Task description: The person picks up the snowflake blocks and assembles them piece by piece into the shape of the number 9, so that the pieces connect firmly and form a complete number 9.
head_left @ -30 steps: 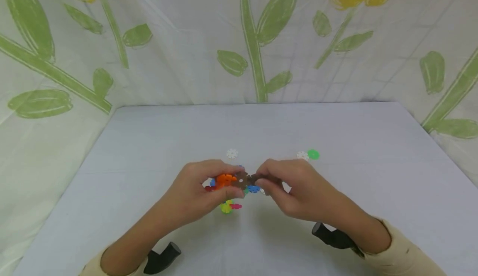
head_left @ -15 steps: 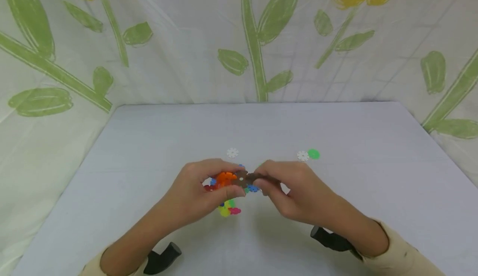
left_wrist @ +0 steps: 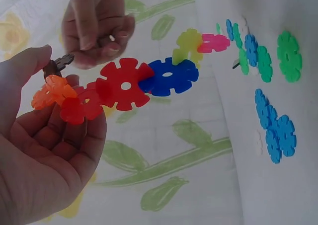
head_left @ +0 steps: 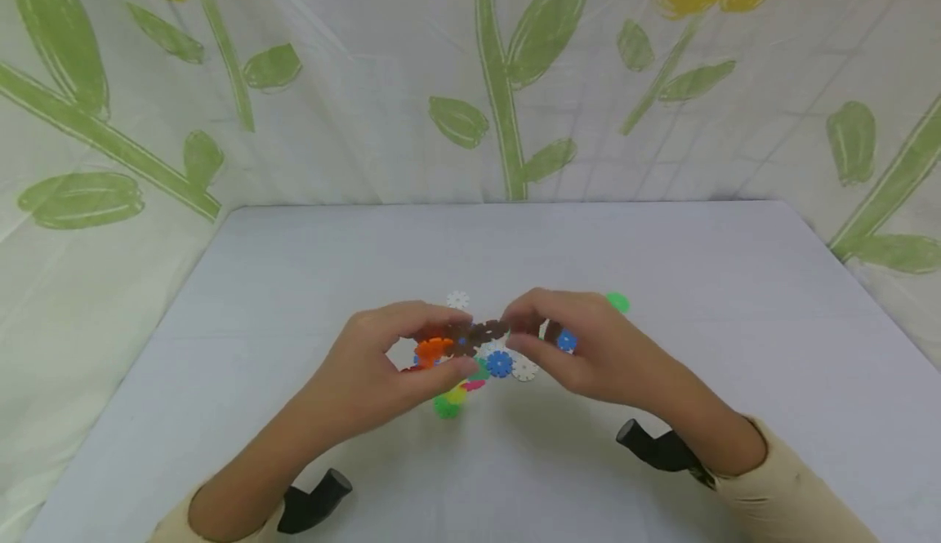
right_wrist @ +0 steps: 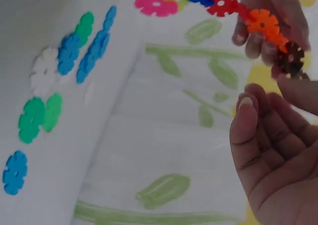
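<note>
My left hand (head_left: 397, 355) pinches one end of a chain of interlocked plastic snowflake discs between thumb and fingers. Two brown discs (head_left: 488, 331) form that end, joined to orange discs (head_left: 434, 349). In the left wrist view the chain runs on through red discs (left_wrist: 117, 95), a dark blue disc (left_wrist: 174, 85) and a yellow disc (left_wrist: 186, 48) to a pink disc (left_wrist: 213, 43). My right hand (head_left: 573, 343) is right beside the brown end, fingers loosely curled, with nothing visible in them. In the right wrist view its fingertips are apart from the chain.
Loose discs lie on the white table (head_left: 294, 273) under and beyond the hands: a blue disc (head_left: 499, 364), white discs (head_left: 457, 299) and a green disc (head_left: 617, 302). In the left wrist view several blue discs (left_wrist: 285, 135) are joined together. A flower-patterned cloth (head_left: 367, 77) hangs behind.
My right hand has let go of the brown disc and moved slightly up. The brown end has turned in my left hand, and the chain's yellow and pink end has swung upward in the head view.
</note>
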Demonstrator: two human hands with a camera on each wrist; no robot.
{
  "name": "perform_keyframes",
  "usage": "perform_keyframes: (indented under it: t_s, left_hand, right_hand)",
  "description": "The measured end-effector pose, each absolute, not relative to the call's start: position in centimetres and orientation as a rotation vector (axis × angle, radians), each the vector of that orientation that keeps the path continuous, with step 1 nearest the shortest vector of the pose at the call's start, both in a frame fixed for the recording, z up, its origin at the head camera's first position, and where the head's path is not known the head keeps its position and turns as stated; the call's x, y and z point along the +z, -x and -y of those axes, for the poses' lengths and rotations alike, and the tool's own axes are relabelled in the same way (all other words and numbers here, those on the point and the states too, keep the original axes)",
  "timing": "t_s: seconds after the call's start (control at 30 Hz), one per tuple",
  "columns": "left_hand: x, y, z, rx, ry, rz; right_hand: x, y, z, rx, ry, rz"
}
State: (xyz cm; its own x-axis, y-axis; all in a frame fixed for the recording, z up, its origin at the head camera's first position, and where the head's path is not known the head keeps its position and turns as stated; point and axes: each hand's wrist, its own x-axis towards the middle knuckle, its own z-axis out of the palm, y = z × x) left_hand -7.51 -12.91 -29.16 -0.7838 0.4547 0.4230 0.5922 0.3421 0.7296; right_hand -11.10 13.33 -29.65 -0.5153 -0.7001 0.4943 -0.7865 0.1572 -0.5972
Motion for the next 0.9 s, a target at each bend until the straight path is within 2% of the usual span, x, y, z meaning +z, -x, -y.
perform_keyframes:
  t_s: [0.17,0.5,0.9]
  left_hand:
    - [-28.6,7.7,13.8,-1.426,0.881,2.466]
    - [-28.6,7.9,13.8,-1.553,0.877,2.446]
    - [-29.0,8.0,13.6,-1.54,0.837,2.478]
  right_hand:
    - [-31.3,12.7,-13.7,1.091,-1.505,2.505]
    - [-34.3,13.6,-13.1,0.521,-1.259,3.139]
    - [-35.2,13.9,-13.2,0.567,-1.236,3.172]
